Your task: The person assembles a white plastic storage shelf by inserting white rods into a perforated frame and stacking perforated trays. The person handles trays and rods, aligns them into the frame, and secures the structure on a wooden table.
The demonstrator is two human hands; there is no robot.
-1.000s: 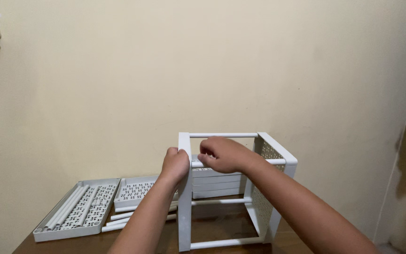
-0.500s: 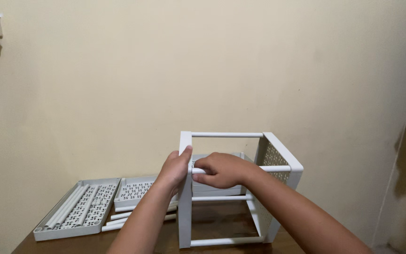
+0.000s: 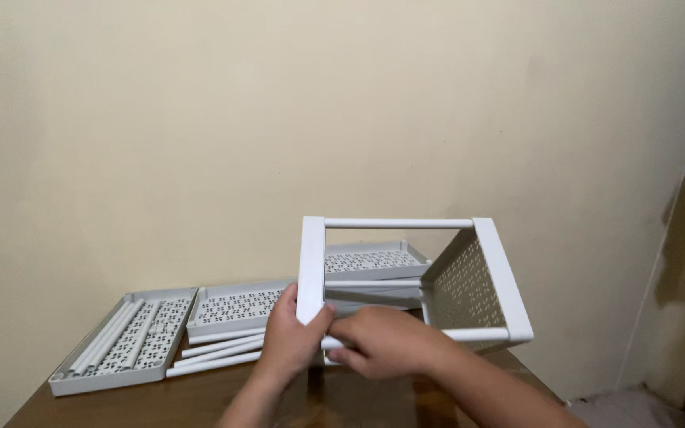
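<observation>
Taking the white plastic rack frame with its perforated side panel (image 3: 469, 289) as the landmark, the layout reads from its far left. Well to the left of the frame, a flat pale grey perforated plastic tray (image 3: 120, 349) lies on the brown wooden table (image 3: 200, 396), with several white plastic tubes (image 3: 112, 337) resting lengthwise inside it, so its rim keeps them from rolling. Just beside that, nearer the frame, a second perforated grey tray (image 3: 239, 305) lies flat, and loose white tubes (image 3: 216, 353) lie on the table along its front edge. At the frame's left upright, the person's left hand (image 3: 291, 341) has its fingers wrapped closed around the lower end of the post, apparently steadying the tilted frame. Immediately right of it, the right hand (image 3: 382, 341) is curled shut around the frame's lower front crossbar where the bar meets that post. Behind the frame, a stack of grey perforated trays (image 3: 370, 261) sits against the cream wall (image 3: 358, 103).
</observation>
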